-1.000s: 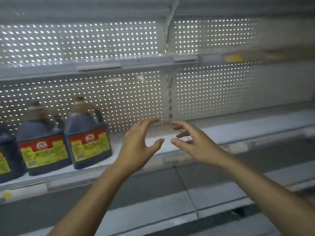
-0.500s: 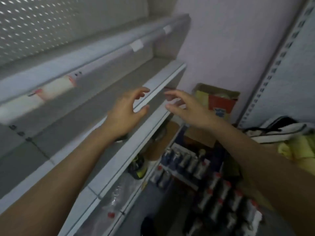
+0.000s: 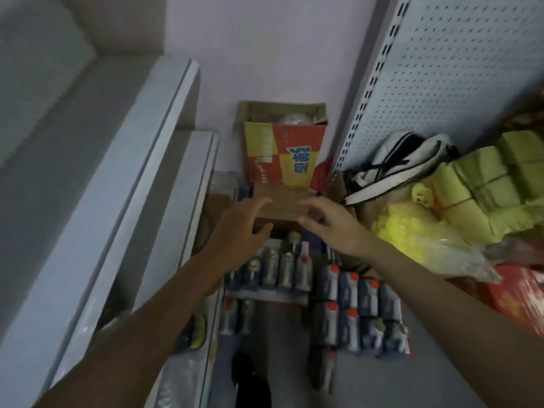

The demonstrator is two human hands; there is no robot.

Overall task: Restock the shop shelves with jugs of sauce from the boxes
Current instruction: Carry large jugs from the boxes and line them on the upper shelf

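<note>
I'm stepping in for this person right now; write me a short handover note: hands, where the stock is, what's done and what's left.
Left hand: open, holding nothing, stretched out over the stock on the floor.
Right hand: open, empty, beside it.
Stock: bottles with orange caps and grey-capped bottles stand in rows on the floor; too blurred to tell which are sauce jugs. A brown box flap lies in front of the red and yellow carton by the wall.
Done: nothing visible here; the shelf on the left shows no jugs.
Left: pick up a jug, carry it to the shelf, repeat.

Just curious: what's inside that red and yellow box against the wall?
The red and yellow box stands open at the top; something pale and rounded shows inside, too blurred to identify. Its walls hide the rest.
</note>
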